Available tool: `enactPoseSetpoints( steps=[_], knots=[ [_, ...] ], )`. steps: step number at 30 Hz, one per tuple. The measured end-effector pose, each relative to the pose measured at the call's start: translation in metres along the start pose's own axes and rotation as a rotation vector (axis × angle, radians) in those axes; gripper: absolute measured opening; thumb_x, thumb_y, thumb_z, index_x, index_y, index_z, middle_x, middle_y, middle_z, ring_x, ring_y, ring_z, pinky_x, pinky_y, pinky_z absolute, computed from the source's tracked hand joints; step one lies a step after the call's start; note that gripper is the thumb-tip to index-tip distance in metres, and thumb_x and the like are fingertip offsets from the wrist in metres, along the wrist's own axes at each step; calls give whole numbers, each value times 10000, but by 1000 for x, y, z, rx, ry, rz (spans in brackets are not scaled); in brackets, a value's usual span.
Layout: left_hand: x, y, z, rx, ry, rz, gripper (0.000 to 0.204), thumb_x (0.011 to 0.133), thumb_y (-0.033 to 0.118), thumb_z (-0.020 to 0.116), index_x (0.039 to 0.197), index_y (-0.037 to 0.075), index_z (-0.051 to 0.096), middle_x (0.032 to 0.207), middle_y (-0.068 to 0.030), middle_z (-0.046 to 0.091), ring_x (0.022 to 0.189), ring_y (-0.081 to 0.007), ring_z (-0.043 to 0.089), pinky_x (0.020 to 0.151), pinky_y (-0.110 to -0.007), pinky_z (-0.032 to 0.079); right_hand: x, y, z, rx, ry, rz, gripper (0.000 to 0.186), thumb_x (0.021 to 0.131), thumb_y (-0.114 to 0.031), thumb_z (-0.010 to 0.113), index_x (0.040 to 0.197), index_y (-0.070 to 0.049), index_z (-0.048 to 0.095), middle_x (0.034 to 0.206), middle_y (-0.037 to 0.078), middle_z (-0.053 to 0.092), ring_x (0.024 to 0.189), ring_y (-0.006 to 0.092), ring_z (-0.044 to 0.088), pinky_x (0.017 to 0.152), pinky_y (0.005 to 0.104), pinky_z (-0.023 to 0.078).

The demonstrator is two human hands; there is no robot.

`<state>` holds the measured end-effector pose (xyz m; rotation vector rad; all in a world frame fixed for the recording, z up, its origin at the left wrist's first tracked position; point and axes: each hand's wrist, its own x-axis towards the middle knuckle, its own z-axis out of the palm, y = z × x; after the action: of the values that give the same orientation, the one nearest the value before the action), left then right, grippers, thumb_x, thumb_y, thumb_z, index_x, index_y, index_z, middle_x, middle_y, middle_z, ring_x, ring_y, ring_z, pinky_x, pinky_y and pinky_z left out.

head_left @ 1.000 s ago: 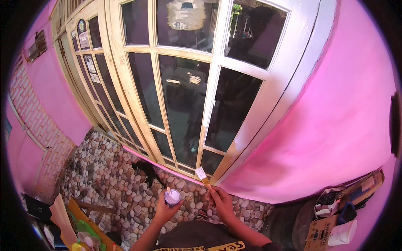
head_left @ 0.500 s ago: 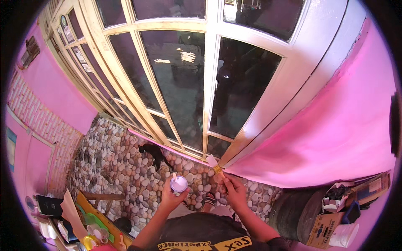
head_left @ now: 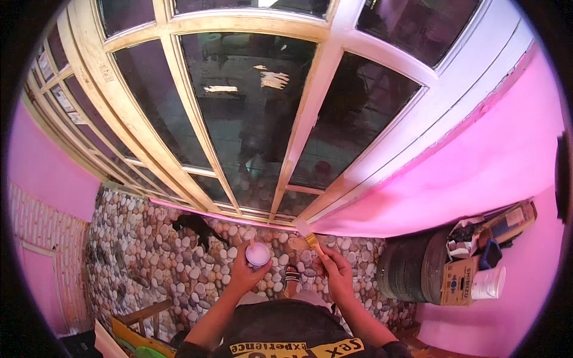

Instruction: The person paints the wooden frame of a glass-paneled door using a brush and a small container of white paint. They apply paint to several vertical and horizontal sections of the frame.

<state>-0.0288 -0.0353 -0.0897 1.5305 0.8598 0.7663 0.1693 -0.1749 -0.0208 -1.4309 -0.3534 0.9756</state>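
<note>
My left hand (head_left: 245,271) is closed round a small tub of pale paint (head_left: 258,254), held upright at waist height. A light wooden stick (head_left: 252,243) leans out of its mouth. In my right hand (head_left: 337,275) is a paintbrush (head_left: 313,243), gripped by its wooden handle. The brush points up and away, its pale, paint-coated bristles over the foot of the door frame; whether they touch it I cannot tell. Ahead stands a tall glazed door (head_left: 280,173) with a cream frame that looks whiter towards the upper right.
A black cat (head_left: 200,230) is on the pebble-patterned floor (head_left: 143,250), left of the tub. At right, dark stacked tyres (head_left: 406,269), a cardboard box (head_left: 458,280) and a white bucket (head_left: 488,283) stand by the pink wall (head_left: 477,173). Lower left is a wooden bench (head_left: 140,316).
My view has turned somewhat, so the door, floor and cat sit further left in it. Both hands keep their grip on the tub and the paintbrush.
</note>
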Motion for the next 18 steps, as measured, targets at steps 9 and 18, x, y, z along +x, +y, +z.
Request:
enactPoseSetpoints(
  steps=[9, 18],
  knots=[
    [33, 2, -36, -59, -192, 119, 720, 785, 156, 832, 1348, 14, 407, 1212, -135, 567, 1118, -227, 590, 962, -355, 483, -40, -20, 49, -86, 125, -216, 332, 1013, -91, 531, 1325, 18, 561, 1047, 137, 692, 733, 124, 611, 625, 245, 460],
    [55, 27, -40, -8, -309, 158, 749, 786, 172, 845, 1365, 27, 393, 1236, -118, 551, 1158, -221, 570, 1001, -362, 463, -63, -38, 61, -10, 186, -322, 371, 1006, -138, 540, 1338, 24, 546, 1018, 145, 690, 694, 145, 611, 590, 254, 472]
  ],
)
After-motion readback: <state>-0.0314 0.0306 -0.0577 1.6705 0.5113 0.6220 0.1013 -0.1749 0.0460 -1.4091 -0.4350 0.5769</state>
